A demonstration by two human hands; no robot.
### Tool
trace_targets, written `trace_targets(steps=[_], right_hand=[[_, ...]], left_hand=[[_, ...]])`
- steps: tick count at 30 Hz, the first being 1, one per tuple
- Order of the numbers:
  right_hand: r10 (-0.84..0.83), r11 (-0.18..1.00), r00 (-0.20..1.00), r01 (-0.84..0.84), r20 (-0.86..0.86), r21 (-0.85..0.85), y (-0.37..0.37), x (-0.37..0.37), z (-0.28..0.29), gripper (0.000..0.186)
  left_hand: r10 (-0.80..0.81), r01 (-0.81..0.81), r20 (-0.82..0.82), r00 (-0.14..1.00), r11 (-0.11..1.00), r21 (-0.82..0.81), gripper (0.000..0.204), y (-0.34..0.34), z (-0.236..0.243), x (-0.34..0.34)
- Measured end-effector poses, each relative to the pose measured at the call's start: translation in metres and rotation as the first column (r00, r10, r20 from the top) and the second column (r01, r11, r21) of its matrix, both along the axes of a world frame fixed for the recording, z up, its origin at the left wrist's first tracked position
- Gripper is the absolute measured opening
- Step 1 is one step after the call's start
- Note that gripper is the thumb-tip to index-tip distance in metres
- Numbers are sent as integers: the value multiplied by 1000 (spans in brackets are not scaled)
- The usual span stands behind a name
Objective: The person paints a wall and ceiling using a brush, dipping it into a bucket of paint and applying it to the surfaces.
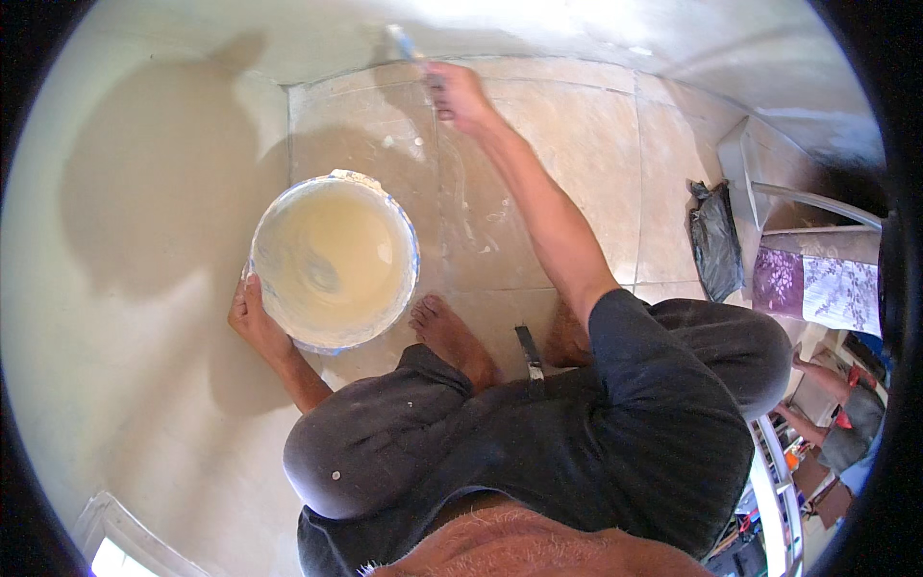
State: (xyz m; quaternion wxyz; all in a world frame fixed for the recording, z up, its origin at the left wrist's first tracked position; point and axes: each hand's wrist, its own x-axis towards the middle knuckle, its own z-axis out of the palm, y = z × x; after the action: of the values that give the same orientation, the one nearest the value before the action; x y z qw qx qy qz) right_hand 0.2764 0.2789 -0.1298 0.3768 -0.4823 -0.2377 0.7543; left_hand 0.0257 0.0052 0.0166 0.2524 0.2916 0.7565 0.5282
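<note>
My left hand [255, 317] grips the side of a white bucket [415, 240] with a blue-streaked rim, thumb against the outside near the edge. Inside lies cream-coloured paint [351, 250], smeared up the wall. Up at the far side, my right hand [457, 93] is closed round the handle of a paintbrush [404, 43]. The brush's pale tip is by the lower part of the far wall [327, 34], blurred by motion; whether it touches cannot be told. Between my bare feet shows a flat black-and-metal tool [530, 354], its lower end hidden by my clothes.
Pale walls meet the tan tiled floor [567, 154], which carries whitish spots. To the right lie a black plastic bag [716, 240] and a purple-and-white floral cloth [808, 288]. At the lower right are a metal ladder [774, 490], cluttered items and another person's arms [822, 380].
</note>
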Motion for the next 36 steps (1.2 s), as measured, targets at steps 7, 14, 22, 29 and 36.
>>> trace_targets(steps=[7,14,22,29,36], right_hand=[[-427,904,904,426,-27,-23,-45,171,-6,29],[-667,745,745,667,30,22,-18,143,-12,32],[-231,969,967,219,108,117,-60,-38,1,35],[222,921,945,-285,242,266,-36,-36,19,38],[109,964,844,-219,526,151,3,153,44,31]], left_hand=[[-29,27,-24,999,998,-48,30,8,14,-7],[-32,30,-37,999,998,-54,29,10,3,-14],[-15,12,-34,999,998,-68,28,5,-1,-13],[32,-36,-37,999,993,-111,28,4,7,-6],[-66,49,-102,993,986,-161,30,13,12,-21]])
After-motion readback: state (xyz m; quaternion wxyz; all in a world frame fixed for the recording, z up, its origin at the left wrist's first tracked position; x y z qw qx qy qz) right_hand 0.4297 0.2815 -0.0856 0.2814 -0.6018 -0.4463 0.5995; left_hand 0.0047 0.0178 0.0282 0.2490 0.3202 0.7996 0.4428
